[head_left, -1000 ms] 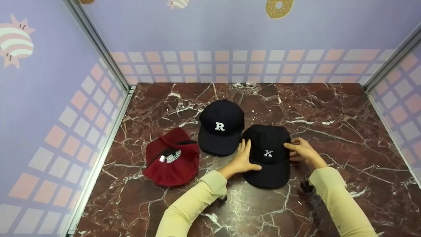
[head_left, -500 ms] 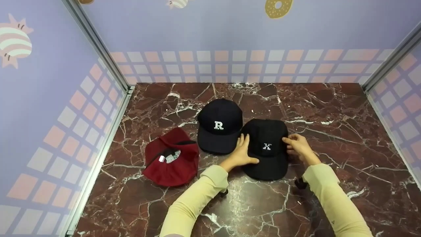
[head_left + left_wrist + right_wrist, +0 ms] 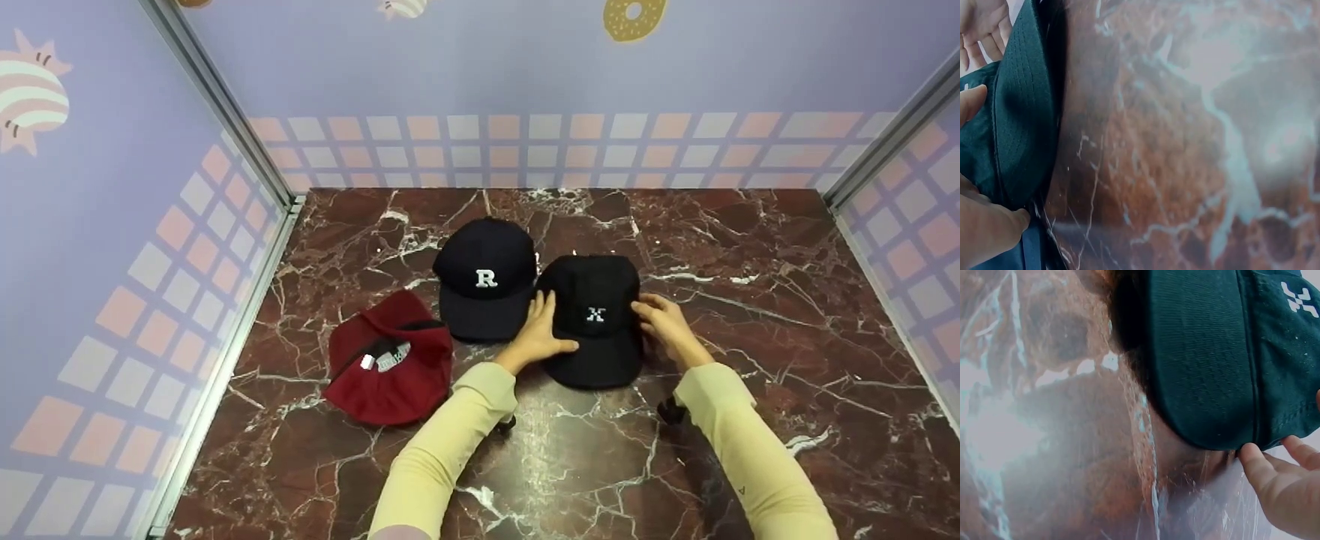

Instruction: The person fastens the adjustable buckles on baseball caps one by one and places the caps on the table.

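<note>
Head: black rounded cloth cap [image 3: 592, 330] at four o'clock of centre; left hand [image 3: 534, 334], thumb [image 3: 566, 346] splayed wide, touches its nine-o'clock side, right hand [image 3: 669, 328] its three.
Left wrist: thumb at brim [image 3: 1024, 124].
Right wrist: fingertips [image 3: 1250, 453] touch cap; pinching, I can't tell. I judge step positioning; next needs even pressure.

On the table [image 3: 750, 330], the left cap [image 3: 394, 386] lies nearest the left wall [image 3: 112, 225]. The middle cap [image 3: 486, 255] sits to its right and farther back, towards the back wall [image 3: 480, 67]. Just right of that is the right cap [image 3: 592, 289], a little nearer the front. The left hand [image 3: 535, 336] touches the right cap's left side, next to the middle cap; the right hand [image 3: 667, 324] touches the opposite side.
</note>
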Demonstrator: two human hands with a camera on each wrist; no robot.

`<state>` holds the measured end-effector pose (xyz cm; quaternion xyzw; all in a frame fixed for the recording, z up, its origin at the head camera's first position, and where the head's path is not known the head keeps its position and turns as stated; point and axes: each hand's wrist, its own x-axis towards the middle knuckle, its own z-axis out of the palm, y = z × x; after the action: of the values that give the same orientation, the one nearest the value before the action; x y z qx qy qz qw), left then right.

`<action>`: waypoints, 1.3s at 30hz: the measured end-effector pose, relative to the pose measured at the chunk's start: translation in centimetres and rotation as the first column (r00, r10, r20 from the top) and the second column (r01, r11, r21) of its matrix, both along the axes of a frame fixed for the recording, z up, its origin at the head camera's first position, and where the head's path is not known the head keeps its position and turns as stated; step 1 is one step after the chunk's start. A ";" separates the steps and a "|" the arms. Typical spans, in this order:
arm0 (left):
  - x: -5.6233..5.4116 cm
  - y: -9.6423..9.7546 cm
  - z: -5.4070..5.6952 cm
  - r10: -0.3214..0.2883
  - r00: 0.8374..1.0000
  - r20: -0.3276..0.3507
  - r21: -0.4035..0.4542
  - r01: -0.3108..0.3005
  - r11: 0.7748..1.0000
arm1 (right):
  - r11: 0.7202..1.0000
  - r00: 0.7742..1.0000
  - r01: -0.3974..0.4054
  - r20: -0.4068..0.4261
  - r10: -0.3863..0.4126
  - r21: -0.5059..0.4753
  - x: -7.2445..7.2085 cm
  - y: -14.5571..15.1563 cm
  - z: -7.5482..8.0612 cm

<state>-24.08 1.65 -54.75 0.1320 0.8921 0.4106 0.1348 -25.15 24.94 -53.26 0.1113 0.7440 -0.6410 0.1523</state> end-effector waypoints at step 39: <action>-3.1 -0.9 0.2 0.054 0.996 -0.068 -0.204 -0.067 0.977 | 0.958 0.966 -0.043 -0.234 0.113 0.283 -2.4 -3.9 -1.5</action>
<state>-27.17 0.80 -54.58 0.1026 0.9373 0.3154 0.1074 -27.54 21.08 -54.81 0.0209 0.8428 -0.5336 0.0666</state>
